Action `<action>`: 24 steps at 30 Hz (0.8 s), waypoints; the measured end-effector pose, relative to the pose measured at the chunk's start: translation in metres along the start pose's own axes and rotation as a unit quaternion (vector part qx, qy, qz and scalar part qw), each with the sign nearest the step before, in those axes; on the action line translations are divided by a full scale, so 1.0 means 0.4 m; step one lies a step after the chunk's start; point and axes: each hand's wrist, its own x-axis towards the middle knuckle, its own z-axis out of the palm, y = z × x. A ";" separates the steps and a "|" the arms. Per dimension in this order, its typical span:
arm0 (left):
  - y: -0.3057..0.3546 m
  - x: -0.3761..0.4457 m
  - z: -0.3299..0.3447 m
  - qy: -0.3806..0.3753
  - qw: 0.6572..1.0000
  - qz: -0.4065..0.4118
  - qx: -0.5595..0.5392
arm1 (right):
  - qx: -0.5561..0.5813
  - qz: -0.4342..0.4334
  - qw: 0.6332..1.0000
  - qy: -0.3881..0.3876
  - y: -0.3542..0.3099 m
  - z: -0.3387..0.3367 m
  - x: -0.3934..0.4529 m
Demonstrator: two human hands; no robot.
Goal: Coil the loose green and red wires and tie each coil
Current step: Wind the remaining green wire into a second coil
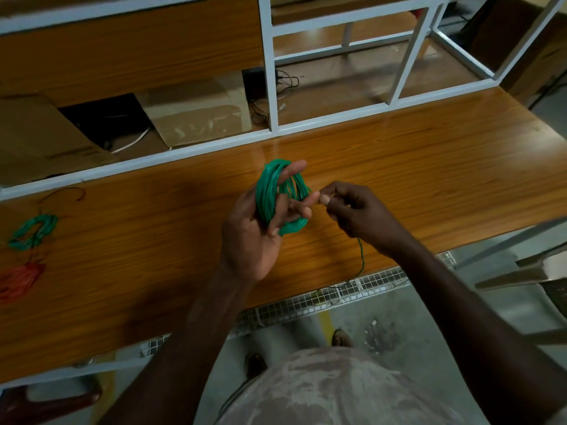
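Your left hand (257, 228) grips green wire coil (276, 194); right hand (352, 210) pinches loose tail (362, 259). Slack pinch: loops likely spring loose.

Glossy wooden workbench (399, 154), white metal frame (270, 72), grey concrete floor (414, 317)

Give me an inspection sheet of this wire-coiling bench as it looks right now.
Surface: wooden bench top, glossy.
Job's things: green coil looped around left hand fingers; finished green coil and red coil lying far left.
Clutter: cardboard boxes behind the white frame.
Hands: left hand holds the coil; right hand pinches the green wire tail.
Cables: black cables behind frame.
Surroundings: wire mesh tray, concrete floor.
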 end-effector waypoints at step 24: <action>-0.041 0.063 -0.086 0.119 0.830 -0.002 0.545 | 0.039 -0.065 0.986 -0.147 -0.184 -0.038 -0.107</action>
